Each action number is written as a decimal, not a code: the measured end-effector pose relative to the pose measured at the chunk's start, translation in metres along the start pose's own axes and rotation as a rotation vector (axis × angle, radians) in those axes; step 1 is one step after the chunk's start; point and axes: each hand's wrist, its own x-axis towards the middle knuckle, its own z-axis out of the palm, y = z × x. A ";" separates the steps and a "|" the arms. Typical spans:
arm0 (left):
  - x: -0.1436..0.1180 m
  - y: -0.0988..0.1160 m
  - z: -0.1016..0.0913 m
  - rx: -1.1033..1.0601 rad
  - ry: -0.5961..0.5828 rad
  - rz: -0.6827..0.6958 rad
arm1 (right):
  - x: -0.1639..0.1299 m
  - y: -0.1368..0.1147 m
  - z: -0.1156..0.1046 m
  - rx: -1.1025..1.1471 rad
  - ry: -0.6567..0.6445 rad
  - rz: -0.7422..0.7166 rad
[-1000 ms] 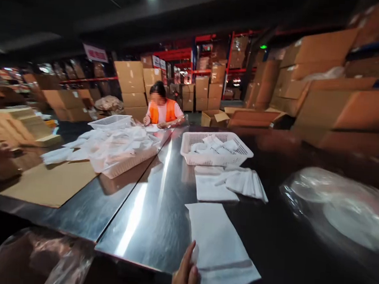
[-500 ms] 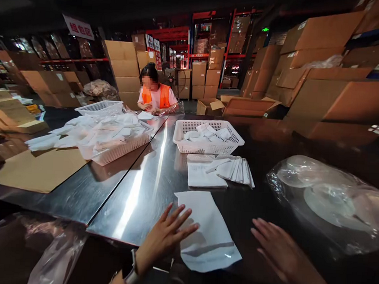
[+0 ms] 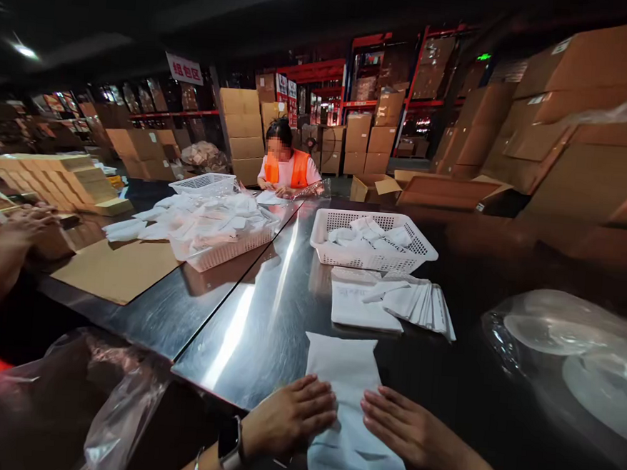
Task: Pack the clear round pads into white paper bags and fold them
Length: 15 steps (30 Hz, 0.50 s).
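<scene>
A flat white pouch [image 3: 347,380] lies on the shiny metal table [image 3: 265,310] right in front of me. My left hand [image 3: 293,416] rests flat on the pouch's left side, fingers loosely curled. My right hand [image 3: 407,431] presses flat on its right side. Neither hand grips anything. Just beyond the pouch lies a fanned stack of white pouches [image 3: 395,301], and behind that stands a white plastic basket [image 3: 373,240] with more white packets in it.
A clear plastic bag of round pieces [image 3: 574,346] lies at the right. Left stand a second basket heaped with packets [image 3: 214,228], a cardboard sheet [image 3: 115,268] and a co-worker's hands [image 3: 27,226]. A person in an orange vest [image 3: 286,170] sits at the far end. Cartons surround the table.
Both my hands have come together onto the near white pouch; the right hand moved left from the bare table. The view shifted slightly, bringing a co-worker's arm into sight at left.
</scene>
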 end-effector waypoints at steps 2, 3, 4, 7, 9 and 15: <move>-0.004 0.005 0.003 -0.017 0.040 0.009 | -0.002 -0.002 0.000 0.047 0.023 0.026; -0.007 0.008 0.006 -0.037 0.055 0.016 | -0.003 -0.004 0.002 0.076 0.057 0.041; -0.009 0.010 0.009 -0.063 0.069 0.016 | -0.004 -0.006 0.004 0.109 0.095 0.056; -0.013 0.017 0.014 -0.190 0.087 -0.065 | -0.009 -0.013 0.013 0.252 0.187 0.137; -0.012 0.020 0.013 -0.325 0.087 -0.207 | -0.014 -0.017 0.019 0.403 0.228 0.231; 0.006 0.024 0.009 -0.577 0.155 -0.892 | -0.002 -0.021 0.016 0.864 0.142 0.982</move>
